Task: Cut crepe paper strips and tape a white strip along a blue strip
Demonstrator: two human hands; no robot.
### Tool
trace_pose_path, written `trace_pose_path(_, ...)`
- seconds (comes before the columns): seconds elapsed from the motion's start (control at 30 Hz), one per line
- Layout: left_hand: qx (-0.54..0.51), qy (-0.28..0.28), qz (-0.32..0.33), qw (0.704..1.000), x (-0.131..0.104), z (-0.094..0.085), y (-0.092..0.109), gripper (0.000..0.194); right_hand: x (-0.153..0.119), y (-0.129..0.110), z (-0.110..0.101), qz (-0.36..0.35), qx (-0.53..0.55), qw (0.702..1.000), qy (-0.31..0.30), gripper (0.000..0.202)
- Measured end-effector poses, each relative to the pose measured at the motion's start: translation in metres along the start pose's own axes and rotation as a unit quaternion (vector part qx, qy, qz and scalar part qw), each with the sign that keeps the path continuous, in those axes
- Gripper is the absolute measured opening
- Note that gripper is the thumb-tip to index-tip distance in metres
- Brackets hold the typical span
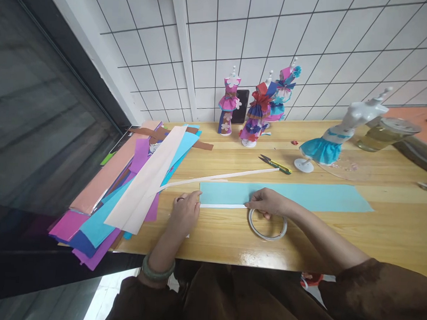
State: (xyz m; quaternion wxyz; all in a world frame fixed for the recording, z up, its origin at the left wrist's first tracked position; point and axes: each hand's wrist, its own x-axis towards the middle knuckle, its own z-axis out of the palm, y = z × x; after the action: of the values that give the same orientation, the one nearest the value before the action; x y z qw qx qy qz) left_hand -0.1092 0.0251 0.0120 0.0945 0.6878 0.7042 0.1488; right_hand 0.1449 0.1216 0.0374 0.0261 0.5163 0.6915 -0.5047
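Observation:
A long light-blue paper strip (318, 196) lies flat on the table in front of me. White tape (222, 206) runs along the left part of its near edge. My left hand (187, 213) rests at the strip's left end, fingertips at the edge, with thumb and index finger apart. My right hand (270, 202) is closed on a roll of tape (266, 238), its fingers pinched at the paper's near edge where the white tape stops. Behind the strip lie yellow-handled thread snips (282, 167) and a narrow pale strip (227, 175).
Layered coloured papers (145, 180) cover the table's left side. Several small dress forms in paper outfits, including a pink one (230, 102), stand by the tiled wall near a dark phone (240, 107). At right, a white dress form (357, 114) leans beside a cup of yellowish liquid (384, 134).

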Motion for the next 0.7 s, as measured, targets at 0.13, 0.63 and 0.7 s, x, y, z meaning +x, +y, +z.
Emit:
trace_pose_path(0.13, -0.003, -0.004, -0.003, 1.000, 0.0003, 0.0001, 0.0000, 0.031, 0.0030, 0.0014, 0.0016, 0.001, -0.027, 1.000, 0.007, 0.034)
trace_pose_path(0.63, 0.005, -0.006, -0.008, 1.000, 0.0019, -0.0003, 0.0018, 0.030, 0.0072, -0.0018, 0.0043, 0.024, -0.093, 0.995, 0.021, 0.024)
trace_pose_path(0.7, 0.018, -0.004, -0.006, 1.000, 0.0023, 0.0008, 0.0016, 0.031, 0.0065, -0.0029, 0.0040, 0.024, -0.085, 0.996, 0.018, 0.023)
